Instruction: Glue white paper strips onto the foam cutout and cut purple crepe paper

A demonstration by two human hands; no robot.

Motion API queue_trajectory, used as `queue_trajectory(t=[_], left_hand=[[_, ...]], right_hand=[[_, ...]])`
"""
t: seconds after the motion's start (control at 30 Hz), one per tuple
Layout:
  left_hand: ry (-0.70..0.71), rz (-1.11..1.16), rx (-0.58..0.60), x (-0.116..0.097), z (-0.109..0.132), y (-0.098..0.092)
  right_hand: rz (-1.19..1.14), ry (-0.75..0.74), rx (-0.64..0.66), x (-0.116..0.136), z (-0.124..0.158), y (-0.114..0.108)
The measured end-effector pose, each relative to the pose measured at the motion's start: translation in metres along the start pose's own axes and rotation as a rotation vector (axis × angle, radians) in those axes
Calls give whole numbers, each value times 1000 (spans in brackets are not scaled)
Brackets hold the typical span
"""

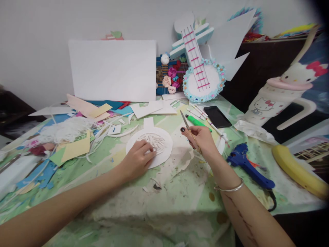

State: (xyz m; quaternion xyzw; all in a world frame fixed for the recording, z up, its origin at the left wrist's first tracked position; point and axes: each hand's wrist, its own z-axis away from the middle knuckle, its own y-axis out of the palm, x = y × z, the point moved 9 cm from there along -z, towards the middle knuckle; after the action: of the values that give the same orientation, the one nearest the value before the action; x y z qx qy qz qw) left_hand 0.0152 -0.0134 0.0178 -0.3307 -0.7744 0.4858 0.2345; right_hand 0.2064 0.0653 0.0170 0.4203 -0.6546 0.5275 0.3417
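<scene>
Left hand (pixel 140 153) on a white disc (pixel 167 145), scissors (pixel 184 119) in the right hand (pixel 204 139)
Near frame centre, the left fingers curl over white strips (pixel 158 140) on the disc, I cannot tell whether pinching any; right of centre, I see the right hand clasping the scissors, blades towards upper left, a blue glue gun (pixel 250 166) farther right

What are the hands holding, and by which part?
The right hand holds scissors by the handle end. The left hand is over paper bits on the white disc; whether it grips any can't be told.
</scene>
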Motion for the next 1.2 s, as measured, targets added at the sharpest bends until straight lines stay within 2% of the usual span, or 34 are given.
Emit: queue_trajectory(t=[0.13, 0.3, 0.43, 0.53, 0.6, 0.73, 0.83, 1.0, 1.2], left_hand=[[-31, 91, 17, 1, -2, -4], [-120, 276, -87, 18, -2, -16], [-122, 292, -125, 28, -3, -20], [-50, 246, -72, 27, -14, -19], [-8, 210, 3, 25, -25, -15], [77, 161, 199, 21, -44, 3], [121, 119, 293, 20, -53, 19], [115, 102, 340, 28, -58, 33], [113, 164, 307, 36, -53, 26]], right_hand=[[-10, 20, 8, 0, 0, 1], [-50, 50, 14, -2, 1, 2], [-62, 72, 21, -5, 0, 2], [-24, 64, 17, -4, 0, 1], [-3, 60, 16, -2, 1, 0], [-5, 64, 19, -1, 1, 1], [-3, 62, 11, -2, 0, 1], [13, 65, 18, -2, 1, 0], [19, 48, 15, 5, 3, -1]])
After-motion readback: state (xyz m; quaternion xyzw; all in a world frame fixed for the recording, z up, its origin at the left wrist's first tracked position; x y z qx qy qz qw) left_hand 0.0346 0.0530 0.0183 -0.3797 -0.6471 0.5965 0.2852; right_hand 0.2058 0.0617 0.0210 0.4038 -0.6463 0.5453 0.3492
